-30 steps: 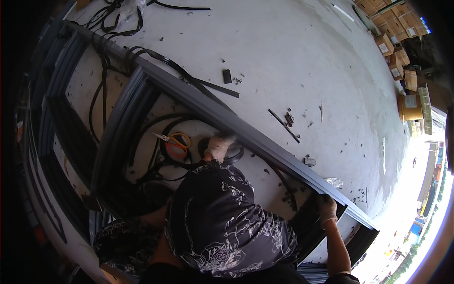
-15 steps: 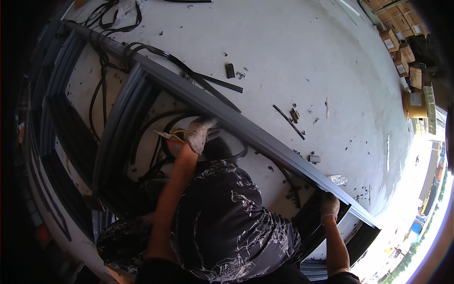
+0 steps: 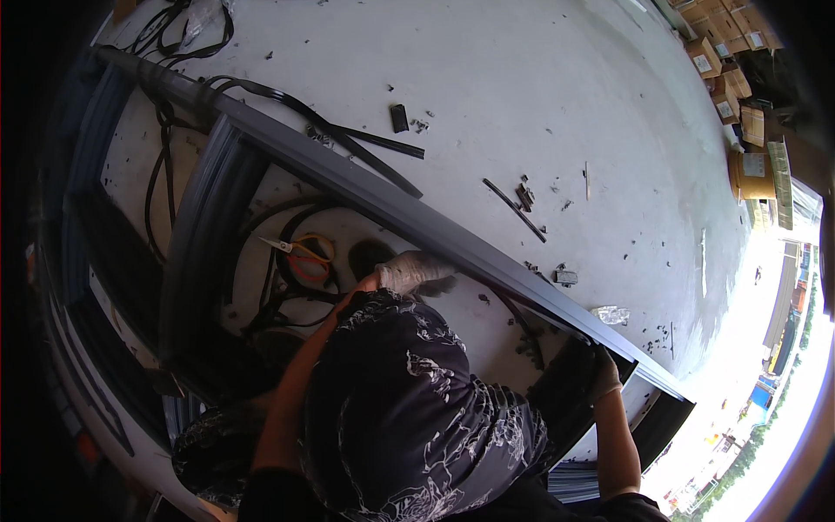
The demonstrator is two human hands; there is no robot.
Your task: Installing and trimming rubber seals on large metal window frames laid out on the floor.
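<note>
My left hand [image 3: 416, 271] and right hand [image 3: 604, 376] are by the grey rail [image 3: 452, 230] slanting far left to near right, their grip I cannot tell, and looped black strips [image 3: 379, 141] could snag if it shifts.

Here's the left hand [image 3: 417, 271] in a pale, smudged glove, low inside the long grey metal frame [image 3: 487, 243], its fingers too blurred to read. Across to the right, the gloved right hand [image 3: 606, 378] is at the frame's dark crosspiece, just beside the long rail. Scissors with yellow and red handles [image 3: 290, 248] lie inside the frame (blades pointing left), and flexible black strips [image 3: 300, 106] loop around there and drape over the rail at upper left. Black trousers with white floral lines [image 3: 391, 383] fill the foreground. Beyond the rail, black scraps dot the pale grey floor [image 3: 522, 96]; brown cardboard boxes [image 3: 704, 59] crowd the upper right.
</note>
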